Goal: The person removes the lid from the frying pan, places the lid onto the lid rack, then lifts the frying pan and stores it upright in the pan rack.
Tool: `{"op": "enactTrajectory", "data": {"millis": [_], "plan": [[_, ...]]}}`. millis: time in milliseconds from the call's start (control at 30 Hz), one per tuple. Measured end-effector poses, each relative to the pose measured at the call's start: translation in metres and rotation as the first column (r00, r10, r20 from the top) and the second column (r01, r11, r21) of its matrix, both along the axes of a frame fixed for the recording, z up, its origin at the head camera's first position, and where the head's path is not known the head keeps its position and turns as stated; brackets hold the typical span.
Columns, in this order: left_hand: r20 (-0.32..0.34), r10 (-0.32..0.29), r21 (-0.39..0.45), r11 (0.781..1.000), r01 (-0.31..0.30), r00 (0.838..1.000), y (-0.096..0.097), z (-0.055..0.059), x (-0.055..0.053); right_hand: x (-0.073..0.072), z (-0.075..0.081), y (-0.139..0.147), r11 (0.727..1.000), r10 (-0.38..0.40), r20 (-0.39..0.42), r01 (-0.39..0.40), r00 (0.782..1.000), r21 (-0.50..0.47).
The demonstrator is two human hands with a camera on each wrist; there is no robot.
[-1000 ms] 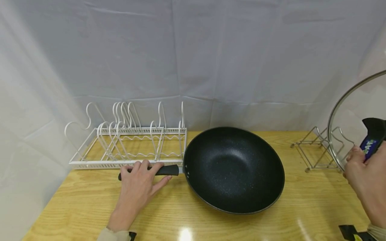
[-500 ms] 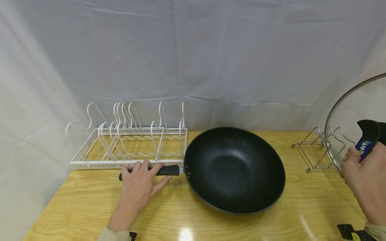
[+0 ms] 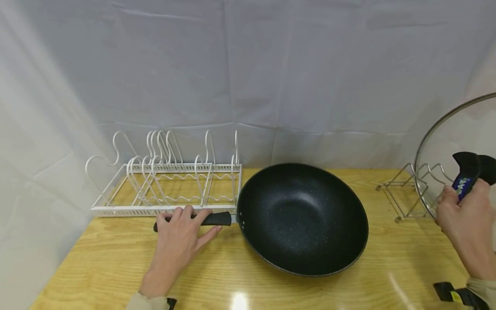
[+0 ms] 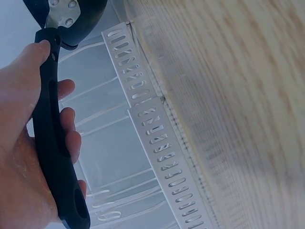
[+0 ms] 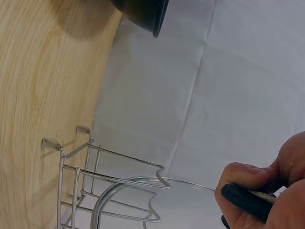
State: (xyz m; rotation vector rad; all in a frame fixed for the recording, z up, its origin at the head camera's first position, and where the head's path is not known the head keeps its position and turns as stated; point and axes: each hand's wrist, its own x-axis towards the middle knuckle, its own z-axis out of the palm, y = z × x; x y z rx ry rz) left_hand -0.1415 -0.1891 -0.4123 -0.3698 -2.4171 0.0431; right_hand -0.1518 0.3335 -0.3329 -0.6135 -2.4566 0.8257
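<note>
A black non-stick wok (image 3: 304,219) stands at the middle of the wooden table. My left hand (image 3: 176,234) grips its black handle (image 4: 50,109), fingers curled round it in the left wrist view. At the far right, my right hand (image 3: 466,224) holds the black knob (image 3: 466,176) of a glass lid (image 3: 441,142). This lid stands nearly upright, its steel rim overlapping a small wire rack (image 3: 403,213). From the right wrist, the rim (image 5: 102,200) shows among the rack's bent wires, and the right fingers (image 5: 243,174) curl round the knob. Part of the lid is cut off at the frame's edge.
Behind the wok handle lies a white dish rack (image 3: 166,210) with several curved upright dividers. A pale sheet (image 3: 271,86) hangs behind the table (image 3: 193,280). The wok's left rim reaches the white rack's front right corner.
My right hand and the lid have shifted a little to the left, over the wire rack. The left hand stays on the wok handle, and the wok keeps its place.
</note>
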Motion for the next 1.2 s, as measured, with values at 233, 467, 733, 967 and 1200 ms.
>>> {"op": "enactTrajectory", "data": {"millis": [233,467,733,967,1200], "plan": [[0.016,0.003,-0.008,1.000,-0.003,1.000,0.001,0.001,0.001,-0.003,-0.002,0.002,1.000,0.011,0.030,-0.010,0.999,-0.007],[0.123,0.021,0.016,1.000,-0.023,0.992,0.001,0.010,0.003,-0.008,-0.003,0.004,0.999,0.025,0.047,-0.023,0.999,-0.037],[0.304,0.015,0.047,0.998,-0.031,0.953,0.007,0.025,0.007,-0.016,-0.005,0.009,0.998,0.048,0.063,-0.045,0.997,-0.051],[0.317,-0.054,0.066,0.997,0.035,0.947,0.026,0.047,0.003,-0.023,-0.008,0.015,0.997,0.072,0.044,-0.071,0.996,-0.027],[0.315,-0.340,0.093,0.940,0.328,0.886,0.093,0.092,-0.015,-0.027,-0.009,0.018,0.997,0.080,0.053,-0.079,0.995,-0.019]]}}
